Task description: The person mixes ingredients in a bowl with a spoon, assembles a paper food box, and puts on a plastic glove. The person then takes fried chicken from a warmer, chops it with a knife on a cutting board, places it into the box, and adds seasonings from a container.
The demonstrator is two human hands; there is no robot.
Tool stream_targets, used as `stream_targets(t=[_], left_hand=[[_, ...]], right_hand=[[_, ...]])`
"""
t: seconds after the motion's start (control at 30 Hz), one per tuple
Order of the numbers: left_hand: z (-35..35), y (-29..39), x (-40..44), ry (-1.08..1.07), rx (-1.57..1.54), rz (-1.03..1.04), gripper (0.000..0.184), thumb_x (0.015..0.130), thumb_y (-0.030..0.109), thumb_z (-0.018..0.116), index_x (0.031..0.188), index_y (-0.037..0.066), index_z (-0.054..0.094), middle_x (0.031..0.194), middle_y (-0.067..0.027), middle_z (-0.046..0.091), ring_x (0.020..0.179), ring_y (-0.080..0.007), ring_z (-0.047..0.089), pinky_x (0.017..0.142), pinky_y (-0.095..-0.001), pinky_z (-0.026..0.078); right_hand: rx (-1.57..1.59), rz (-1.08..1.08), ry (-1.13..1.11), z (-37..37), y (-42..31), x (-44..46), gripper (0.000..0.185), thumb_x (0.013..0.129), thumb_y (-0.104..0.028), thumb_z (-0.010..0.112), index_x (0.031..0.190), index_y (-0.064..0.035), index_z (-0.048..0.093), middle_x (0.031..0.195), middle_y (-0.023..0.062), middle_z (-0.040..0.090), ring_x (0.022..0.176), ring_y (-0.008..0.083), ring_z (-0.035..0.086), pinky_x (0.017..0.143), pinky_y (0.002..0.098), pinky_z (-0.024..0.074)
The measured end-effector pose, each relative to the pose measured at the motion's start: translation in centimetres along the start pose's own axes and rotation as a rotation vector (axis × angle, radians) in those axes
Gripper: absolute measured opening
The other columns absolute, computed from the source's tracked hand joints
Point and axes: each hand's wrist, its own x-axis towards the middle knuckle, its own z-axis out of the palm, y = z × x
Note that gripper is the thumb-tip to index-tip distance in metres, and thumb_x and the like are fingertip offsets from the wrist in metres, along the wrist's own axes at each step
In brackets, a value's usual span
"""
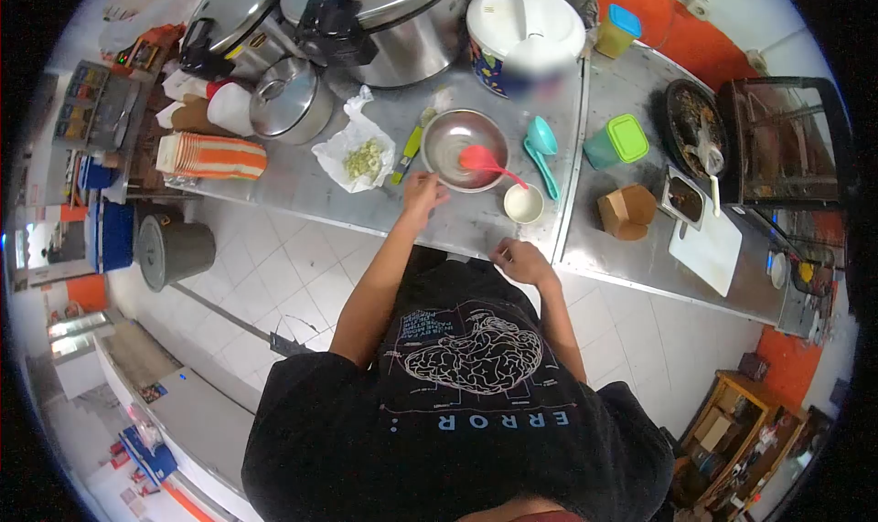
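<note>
1. Stretching across the upper half of the view, the metal bench point(462, 222) carries everything listed below except the hands.
2. Two big lidded steel pots stand along its back, the nearer-to-centre pot point(412, 42) beside a white-lidded container point(526, 24).
3. A smaller lidded pot point(293, 106) sits in front of them, left of centre.
4. A crumpled white paper point(333, 161) holds chopped greens point(364, 160), to the left of the bowl.
5. The metal bowl point(448, 176) rests on the middle of the bench, between that paper and a teal spoon point(541, 138).
6. The person's left hand point(424, 197) is at the bowl's near left rim, its fingers partly bent; whether they grip the rim cannot be told.
7. The right hand point(521, 261) is at the bench's front edge, nearest the cup, its fingers loosely curled; nothing is seen in it, and how fully it closes cannot be told.
8. A red ladle point(473, 159) lies with its head inside the bowl, its handle crossing the rim towards the cup.
9. The small white cup point(523, 205) stands just beside the bowl, at its near right.
</note>
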Motion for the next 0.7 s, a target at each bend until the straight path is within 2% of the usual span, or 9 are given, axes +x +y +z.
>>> stream_targets(t=[0.17, 0.27, 0.37, 0.43, 0.5, 0.57, 0.6, 0.67, 0.7], left_hand=[[-1.7, 0.6, 0.7, 0.025, -0.079, 0.096, 0.046, 0.088, 0.027, 0.064, 0.120, -0.001, 0.045, 0.110, -0.0138, 0.053, 0.103, -0.0254, 0.056, 0.090, -0.0405, 0.052], [-3.3, 0.7, 2.5, 0.027, -0.183, 0.158, 0.042, 0.088, 0.026, 0.064, 0.117, 0.000, 0.049, 0.110, -0.0110, 0.054, 0.104, -0.0255, 0.056, 0.096, -0.0418, 0.048], [-5.1, -0.1, 4.1, -0.006, -0.243, 0.230, 0.039, 0.089, 0.026, 0.063, 0.114, 0.000, 0.052, 0.106, -0.0082, 0.056, 0.104, -0.0237, 0.055, 0.096, -0.0408, 0.047], [-4.7, 0.5, 3.8, 0.154, -0.170, 0.207, 0.034, 0.090, 0.025, 0.061, 0.113, 0.000, 0.053, 0.102, -0.0072, 0.057, 0.104, -0.0208, 0.054, 0.096, -0.0391, 0.047], [-4.3, 1.4, 2.5, 0.277, 0.040, 0.205, 0.029, 0.092, 0.024, 0.060, 0.110, 0.002, 0.054, 0.104, -0.0074, 0.056, 0.104, -0.0174, 0.052, 0.091, -0.0362, 0.047], [-3.4, 1.3, 1.0, 0.352, 0.072, 0.361, 0.024, 0.092, 0.023, 0.060, 0.105, 0.004, 0.055, 0.097, -0.0050, 0.057, 0.093, -0.0135, 0.054, 0.080, -0.0285, 0.046], [-3.4, 0.9, 0.8, 0.326, 0.072, 0.355, 0.024, 0.092, 0.023, 0.060, 0.105, 0.004, 0.055, 0.097, -0.0050, 0.057, 0.093, -0.0135, 0.054, 0.080, -0.0285, 0.046], [-2.9, 0.0, 0.8, 0.267, 0.256, 0.588, 0.016, 0.092, 0.019, 0.061, 0.099, 0.005, 0.056, 0.087, -0.0013, 0.057, 0.079, -0.0092, 0.053, 0.068, -0.0218, 0.042], [-1.8, -0.2, 0.4, 0.252, 0.265, 0.576, 0.016, 0.092, 0.019, 0.061, 0.099, 0.005, 0.056, 0.087, -0.0013, 0.057, 0.079, -0.0092, 0.053, 0.068, -0.0218, 0.042]], right_hand=[[0.026, 0.117, 0.030, 1.9, 2.5, -1.2, 0.034, 0.088, -0.035, 0.061, 0.096, -0.0025, 0.067, 0.088, 0.0209, 0.069, 0.088, 0.0355, 0.066, 0.079, 0.0429, 0.0509], [0.138, 0.233, -0.010, 1.9, 4.2, -2.6, 0.034, 0.089, -0.035, 0.058, 0.102, -0.0042, 0.066, 0.100, 0.0215, 0.067, 0.097, 0.0360, 0.064, 0.085, 0.0436, 0.0494], [0.220, 0.302, 0.067, 3.6, 7.4, -3.6, 0.035, 0.088, -0.034, 0.059, 0.106, -0.0044, 0.065, 0.102, 0.0199, 0.067, 0.097, 0.0353, 0.064, 0.085, 0.0433, 0.0495], [0.231, 0.316, 0.169, 4.0, 8.4, -4.6, 0.036, 0.088, -0.034, 0.059, 0.106, -0.0039, 0.064, 0.102, 0.0186, 0.068, 0.098, 0.0346, 0.064, 0.085, 0.0431, 0.0497], [0.264, 0.352, 0.153, 4.3, 9.3, -5.3, 0.033, 0.088, -0.033, 0.059, 0.105, -0.0053, 0.065, 0.102, 0.0184, 0.068, 0.098, 0.0340, 0.064, 0.085, 0.0428, 0.0498], [0.272, 0.397, 0.178, 4.6, 10.6, -5.8, 0.033, 0.088, -0.034, 0.060, 0.104, -0.0053, 0.064, 0.100, 0.0181, 0.068, 0.096, 0.0341, 0.064, 0.084, 0.0429, 0.0500], [0.328, 0.383, 0.215, 5.5, 11.6, -5.7, 0.034, 0.088, -0.035, 0.060, 0.103, -0.0047, 0.064, 0.098, 0.0179, 0.068, 0.094, 0.0346, 0.064, 0.083, 0.0429, 0.0501], [0.438, 0.378, 0.298, 5.1, 12.3, -6.0, 0.036, 0.088, -0.038, 0.061, 0.098, -0.0035, 0.064, 0.092, 0.0180, 0.068, 0.087, 0.0338, 0.065, 0.078, 0.0417, 0.0502], [0.448, 0.396, 0.303, 5.3, 12.3, -6.1, 0.036, 0.088, -0.038, 0.061, 0.098, -0.0035, 0.064, 0.092, 0.0180, 0.068, 0.087, 0.0338, 0.065, 0.078, 0.0417, 0.0502]])
